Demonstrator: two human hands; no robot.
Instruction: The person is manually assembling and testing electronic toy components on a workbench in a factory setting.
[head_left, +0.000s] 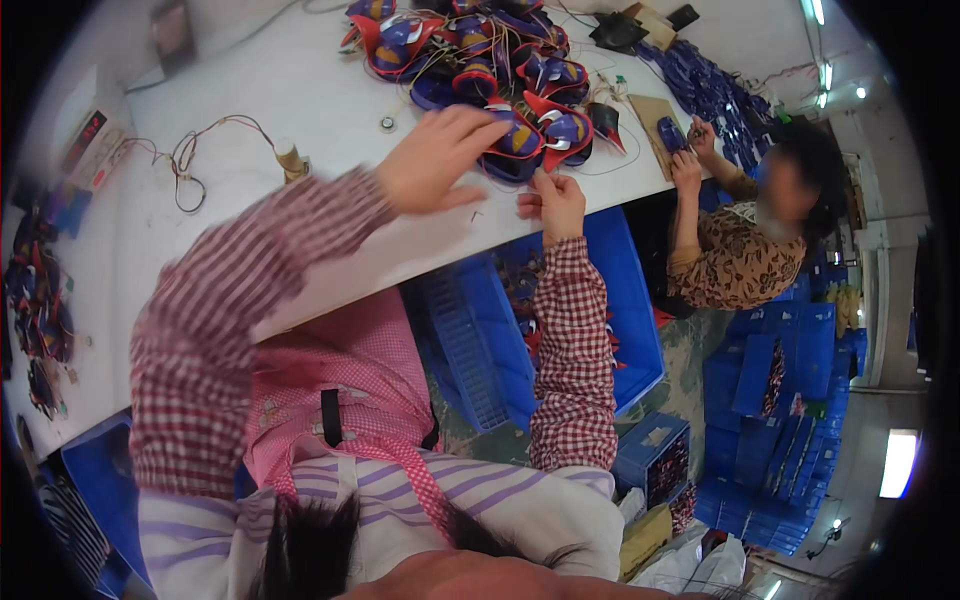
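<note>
Fingers spread loosely, the left hand [434, 160] reached over wired, curved purple-and-red plastic pieces [523, 142] heaped on a white table [300, 90]; the right hand [560, 208] curled its fingers beside them, grip unclear.

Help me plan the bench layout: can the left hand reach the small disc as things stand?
Probably yes: the disc lies on the tabletop near the left hand, with nothing visible between them.

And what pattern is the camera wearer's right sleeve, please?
The right sleeve is red-and-white checked, clearest in the head view.
</note>
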